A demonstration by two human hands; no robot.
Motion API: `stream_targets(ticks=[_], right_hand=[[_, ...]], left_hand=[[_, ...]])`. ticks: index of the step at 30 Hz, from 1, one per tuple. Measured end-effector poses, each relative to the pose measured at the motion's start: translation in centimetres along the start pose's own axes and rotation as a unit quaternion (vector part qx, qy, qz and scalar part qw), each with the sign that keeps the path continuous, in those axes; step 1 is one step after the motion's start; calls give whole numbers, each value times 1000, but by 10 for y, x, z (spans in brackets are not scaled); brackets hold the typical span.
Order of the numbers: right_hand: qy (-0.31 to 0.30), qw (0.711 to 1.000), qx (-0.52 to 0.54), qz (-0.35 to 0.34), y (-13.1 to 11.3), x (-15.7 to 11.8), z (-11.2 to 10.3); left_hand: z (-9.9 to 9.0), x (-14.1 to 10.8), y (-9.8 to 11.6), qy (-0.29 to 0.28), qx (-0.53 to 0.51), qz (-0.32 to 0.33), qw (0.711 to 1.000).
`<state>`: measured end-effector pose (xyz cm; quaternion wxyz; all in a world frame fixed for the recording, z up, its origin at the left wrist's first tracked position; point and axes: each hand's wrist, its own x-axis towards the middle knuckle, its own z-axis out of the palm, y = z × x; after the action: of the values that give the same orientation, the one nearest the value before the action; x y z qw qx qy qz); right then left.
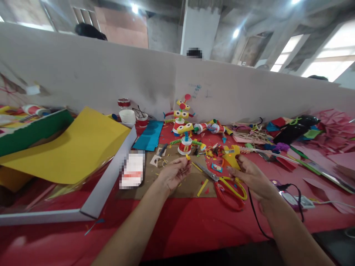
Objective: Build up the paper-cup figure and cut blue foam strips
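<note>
In the head view, the left hand (176,173) pinches a small yellow piece (188,157) between its fingertips, near the middle of the work; a light grip well back from any edge to be glued suits something so small. The right hand (251,175), at about 3 o'clock from it, grasps what looks like a yellow glue gun (232,157); whether a finger presses the trigger I cannot tell. Its tip is best kept clear of the left fingertips, with only a small dab used. The scissors (222,181) lie at 4 o'clock from the piece, blades toward the left hand, so sliding them aside seems wise. The cup figure (185,146) stands at 12 o'clock, close enough to knock; the black cord (256,218), toward 5 o'clock, needs slack.
</note>
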<state>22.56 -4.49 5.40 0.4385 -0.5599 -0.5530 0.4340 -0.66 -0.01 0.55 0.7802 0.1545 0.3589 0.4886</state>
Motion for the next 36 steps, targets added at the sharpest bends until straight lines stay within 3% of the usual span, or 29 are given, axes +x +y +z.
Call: stream_targets(ticks=[4, 9, 36], right_hand=[[36, 997, -20, -72, -7, -26, 23], [48, 987, -67, -138, 3, -32, 35], [85, 949, -252, -171, 5, -46, 45]], left_hand=[[-1, 1, -2, -12, 3, 13, 1000], [-2, 3, -4, -13, 39, 13, 999], [0, 0, -3, -9, 51, 22, 998]])
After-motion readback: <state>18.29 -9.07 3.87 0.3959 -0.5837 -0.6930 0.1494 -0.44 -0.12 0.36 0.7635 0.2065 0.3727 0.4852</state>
